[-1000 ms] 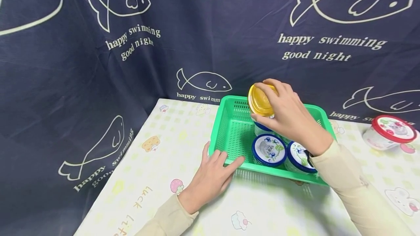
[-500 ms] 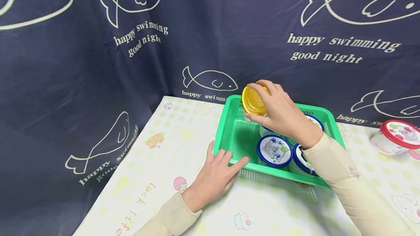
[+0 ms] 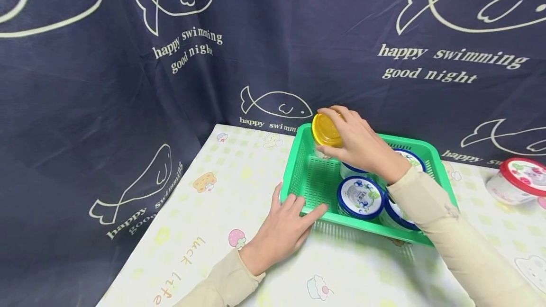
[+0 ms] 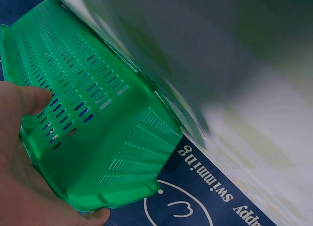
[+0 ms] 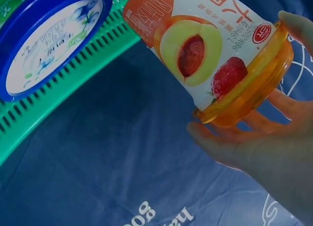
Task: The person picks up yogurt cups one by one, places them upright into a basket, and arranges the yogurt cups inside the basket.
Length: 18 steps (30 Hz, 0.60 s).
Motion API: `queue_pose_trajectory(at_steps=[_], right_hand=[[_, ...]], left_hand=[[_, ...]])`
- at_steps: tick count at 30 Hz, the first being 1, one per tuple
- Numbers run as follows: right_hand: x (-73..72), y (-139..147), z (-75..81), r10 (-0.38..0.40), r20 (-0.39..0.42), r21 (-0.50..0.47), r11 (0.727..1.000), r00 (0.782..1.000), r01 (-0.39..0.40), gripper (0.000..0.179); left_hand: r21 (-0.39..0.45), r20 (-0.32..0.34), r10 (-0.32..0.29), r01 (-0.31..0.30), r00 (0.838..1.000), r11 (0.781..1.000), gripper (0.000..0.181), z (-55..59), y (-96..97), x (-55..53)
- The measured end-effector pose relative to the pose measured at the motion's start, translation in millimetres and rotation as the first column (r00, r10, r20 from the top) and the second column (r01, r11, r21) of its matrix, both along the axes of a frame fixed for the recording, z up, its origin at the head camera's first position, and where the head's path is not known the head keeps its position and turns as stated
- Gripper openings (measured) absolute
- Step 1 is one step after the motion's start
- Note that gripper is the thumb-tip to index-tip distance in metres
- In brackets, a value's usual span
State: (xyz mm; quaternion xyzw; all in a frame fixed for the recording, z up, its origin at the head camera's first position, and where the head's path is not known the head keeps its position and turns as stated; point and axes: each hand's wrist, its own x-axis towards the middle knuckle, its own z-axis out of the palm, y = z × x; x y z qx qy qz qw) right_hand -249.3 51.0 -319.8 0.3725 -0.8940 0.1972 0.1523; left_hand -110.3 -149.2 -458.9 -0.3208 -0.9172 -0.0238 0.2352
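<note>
My right hand (image 3: 364,143) grips a cup with a clear yellow lid (image 3: 326,130) by its lid, over the back left part of a green plastic basket (image 3: 292,165). Peach and red berry pictures show on the cup (image 5: 188,47) in the right wrist view. Several tubs with blue-rimmed lids sit in the basket's middle and right; one blue-lidded tub (image 3: 360,197) is at the front, others are partly behind my right hand and sleeve. My left hand (image 3: 279,231) holds the basket's front left corner, its thumb against the perforated wall (image 4: 73,99) in the left wrist view.
A tub with a red lid (image 3: 518,181) stands on the table to the right of the basket. Behind the table hangs a dark blue curtain (image 3: 264,51) with fish drawings. A printed cloth (image 3: 204,217) covers the table.
My right hand has carried the yellow-lidded cup left and lower, toward the basket's back left corner. My left hand keeps its place on the basket corner. The head view has shifted slightly.
</note>
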Motion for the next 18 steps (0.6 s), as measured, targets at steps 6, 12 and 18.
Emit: queue_pose_trajectory(at_steps=[6,12,18], right_hand=[[-7.9,-4.8,-5.4,0.031,0.04,0.005,0.999,0.999,-0.031,0.078],[-13.9,-8.7,-11.1,0.024,0.12,0.05,0.998,0.992,-0.03,0.082],[-17.7,-10.0,-15.3,-0.026,0.171,0.102,0.995,0.985,0.009,0.079]], left_hand=[[0.014,-0.022,-0.008,0.008,1.0,1.0,0.047,-0.2,-1.0,-1.4],[0.013,-0.029,-0.006,0.006,1.0,1.0,0.046,-0.4,-1.4,-1.4],[0.012,0.001,-0.01,0.01,1.0,1.0,0.046,0.8,-0.5,-1.2]])
